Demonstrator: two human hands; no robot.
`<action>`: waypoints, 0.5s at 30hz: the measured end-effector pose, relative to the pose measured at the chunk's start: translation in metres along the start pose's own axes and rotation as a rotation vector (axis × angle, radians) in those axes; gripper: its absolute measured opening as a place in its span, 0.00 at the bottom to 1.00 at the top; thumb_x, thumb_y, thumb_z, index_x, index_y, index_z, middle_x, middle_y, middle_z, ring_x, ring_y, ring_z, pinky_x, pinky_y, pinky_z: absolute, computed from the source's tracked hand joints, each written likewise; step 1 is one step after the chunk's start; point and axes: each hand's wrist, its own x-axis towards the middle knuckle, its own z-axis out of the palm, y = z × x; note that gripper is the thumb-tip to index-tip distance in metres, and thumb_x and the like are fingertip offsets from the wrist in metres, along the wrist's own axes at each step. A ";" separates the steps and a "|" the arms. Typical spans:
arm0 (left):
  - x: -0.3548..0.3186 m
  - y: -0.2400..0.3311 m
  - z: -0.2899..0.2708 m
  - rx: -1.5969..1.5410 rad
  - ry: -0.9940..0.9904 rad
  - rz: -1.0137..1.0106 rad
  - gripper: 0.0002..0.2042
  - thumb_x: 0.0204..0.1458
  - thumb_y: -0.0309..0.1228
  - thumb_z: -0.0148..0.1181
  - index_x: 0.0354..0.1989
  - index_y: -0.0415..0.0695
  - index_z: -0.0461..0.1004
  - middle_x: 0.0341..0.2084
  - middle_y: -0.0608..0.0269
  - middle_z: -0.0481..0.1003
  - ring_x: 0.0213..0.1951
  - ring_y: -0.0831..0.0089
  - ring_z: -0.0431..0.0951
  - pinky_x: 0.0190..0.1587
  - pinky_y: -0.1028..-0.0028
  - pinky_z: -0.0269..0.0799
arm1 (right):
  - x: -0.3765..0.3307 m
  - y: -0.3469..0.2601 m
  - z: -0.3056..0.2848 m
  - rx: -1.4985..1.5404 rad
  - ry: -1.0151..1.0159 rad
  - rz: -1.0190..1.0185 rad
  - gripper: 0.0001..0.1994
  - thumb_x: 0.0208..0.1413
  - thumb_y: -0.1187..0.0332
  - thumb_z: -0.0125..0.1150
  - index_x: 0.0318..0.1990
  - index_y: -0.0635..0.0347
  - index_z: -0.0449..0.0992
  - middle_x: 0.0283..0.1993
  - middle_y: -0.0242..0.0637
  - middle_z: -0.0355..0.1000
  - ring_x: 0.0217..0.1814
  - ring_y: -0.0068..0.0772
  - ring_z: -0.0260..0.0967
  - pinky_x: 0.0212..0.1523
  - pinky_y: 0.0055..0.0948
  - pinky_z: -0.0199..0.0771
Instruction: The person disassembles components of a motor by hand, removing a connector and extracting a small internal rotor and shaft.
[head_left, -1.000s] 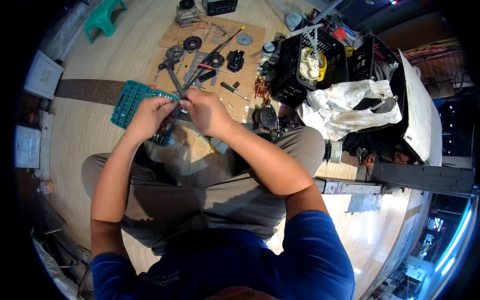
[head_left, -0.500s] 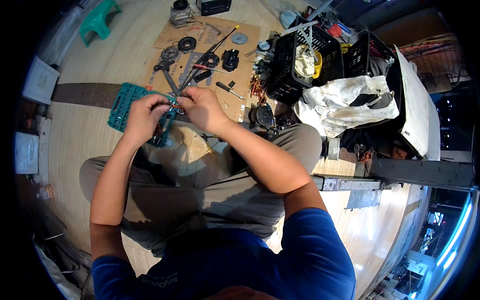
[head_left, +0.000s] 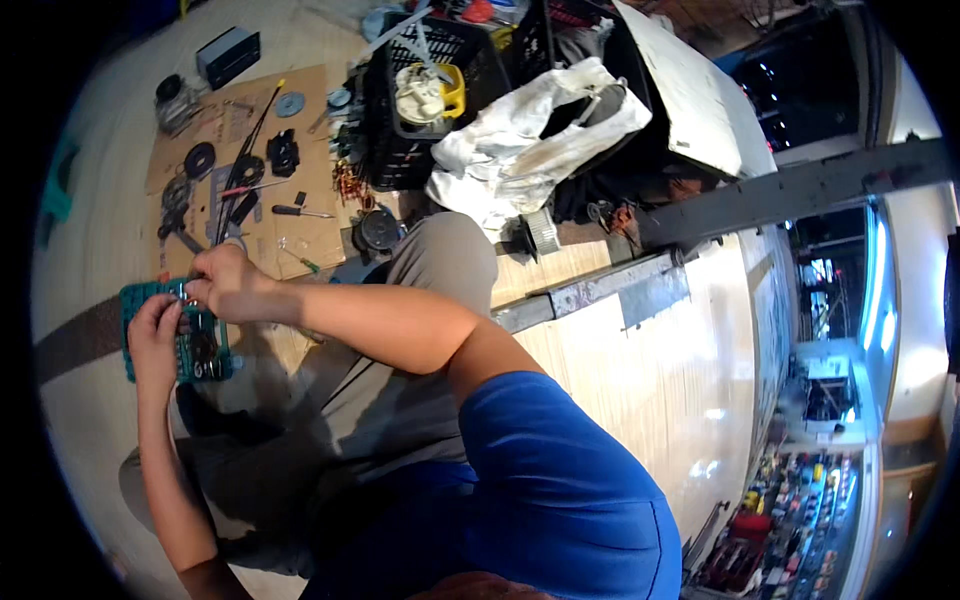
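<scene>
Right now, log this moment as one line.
left hand: over teal tool case | right hand: fingertips beside left's, any held item unclear | dark-handled screwdriver: on cardboard | white cloth: beside black crate

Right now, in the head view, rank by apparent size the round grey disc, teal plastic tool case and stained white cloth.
1. Stained white cloth, largest.
2. Teal plastic tool case, partly behind left hand.
3. Round grey disc, smallest.
</scene>
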 end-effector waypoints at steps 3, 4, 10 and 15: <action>0.001 -0.001 0.007 0.127 0.092 0.152 0.08 0.57 0.28 0.54 0.37 0.35 0.75 0.25 0.62 0.75 0.27 0.78 0.73 0.33 0.78 0.68 | 0.001 -0.003 -0.004 0.366 -0.064 0.368 0.10 0.51 0.69 0.59 0.24 0.68 0.72 0.24 0.52 0.70 0.28 0.53 0.70 0.31 0.41 0.70; 0.002 -0.003 0.011 0.156 0.164 0.241 0.08 0.58 0.28 0.54 0.37 0.35 0.75 0.26 0.62 0.75 0.28 0.78 0.73 0.34 0.79 0.68 | 0.001 -0.009 -0.012 0.273 -0.090 0.300 0.09 0.51 0.69 0.58 0.29 0.68 0.74 0.29 0.53 0.73 0.34 0.53 0.72 0.34 0.42 0.72; 0.008 -0.014 -0.013 -0.531 -0.215 -0.346 0.13 0.61 0.40 0.53 0.35 0.41 0.74 0.20 0.68 0.71 0.21 0.81 0.70 0.25 0.80 0.67 | -0.001 -0.019 -0.013 -0.127 -0.178 -0.054 0.12 0.52 0.70 0.57 0.42 0.66 0.76 0.39 0.54 0.75 0.41 0.53 0.74 0.41 0.42 0.74; 0.005 -0.012 -0.014 -0.582 -0.277 -0.350 0.14 0.61 0.42 0.52 0.34 0.43 0.72 0.18 0.70 0.70 0.18 0.81 0.68 0.22 0.80 0.64 | -0.003 -0.024 -0.016 -0.061 -0.157 -0.062 0.14 0.52 0.71 0.57 0.45 0.66 0.76 0.39 0.55 0.75 0.43 0.54 0.74 0.45 0.40 0.74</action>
